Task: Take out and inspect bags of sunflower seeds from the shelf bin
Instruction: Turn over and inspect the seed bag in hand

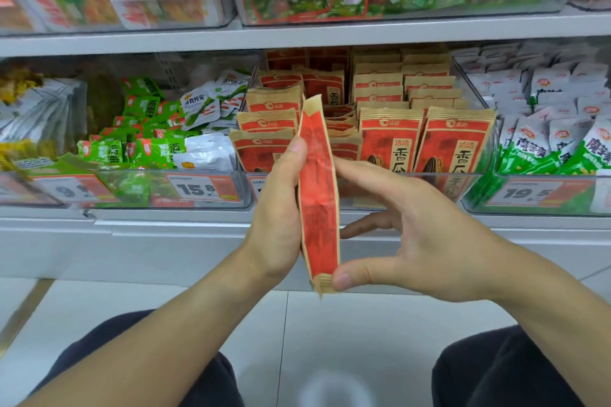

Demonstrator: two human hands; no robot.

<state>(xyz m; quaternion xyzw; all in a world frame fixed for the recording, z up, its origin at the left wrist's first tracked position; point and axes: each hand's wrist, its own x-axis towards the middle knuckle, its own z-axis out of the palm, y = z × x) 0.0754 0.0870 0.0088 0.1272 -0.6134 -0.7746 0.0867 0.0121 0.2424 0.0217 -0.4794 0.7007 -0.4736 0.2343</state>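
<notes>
- Dark trousers (506,373) over bent knees are seen lowest in the head view, above a pale tiled floor (307,324).
- One bag of sunflower seeds (318,195) is held edge-on between both hands, out of the bin and in front of the shelf; by that, the taking-out of this bag is judged done and its inspection under way.
- By the left hand (281,208) the bag is gripped along its left edge, thumb laid on the upper part.
- By the right hand (396,235) its lower crimped corner is pinched with the thumb, one finger touching the right edge; the other fingers are spread loosely behind.
- Matte kraft-brown paper with a red printed panel and crimped end seals is shown; the pack looks flat and slightly creased.
- Behind, the clear plastic shelf bin (476,182) is seen stocked with many like bags (390,142) standing in rows, so much is judged left to inspect.
- Glossy green packets (145,149) and white ones (555,139) fill the neighbouring bins.
</notes>
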